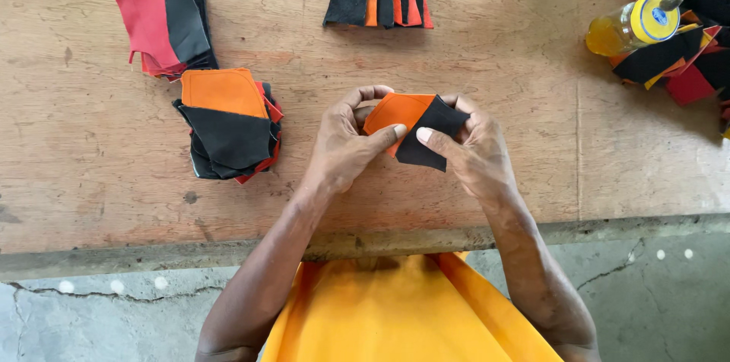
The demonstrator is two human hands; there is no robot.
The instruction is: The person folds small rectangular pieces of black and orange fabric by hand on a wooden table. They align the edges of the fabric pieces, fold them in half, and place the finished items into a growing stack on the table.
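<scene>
Both hands pinch joined piece: left hand (346, 145) grasping orange patch (395, 112), right hand (471, 150) grasping black patch (433, 134), above bench (494, 195). Step: pressing seam; next needs even thumb pressure.

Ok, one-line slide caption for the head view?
Both hands, left and right, pinch a joined orange-and-black leather piece above the worn wooden table.

matt leather patches (414, 122), rough wooden table (532, 172).

Worn wooden table (99, 179) — fabric stacks (232, 130), a yellow bottle (627, 25).
</scene>
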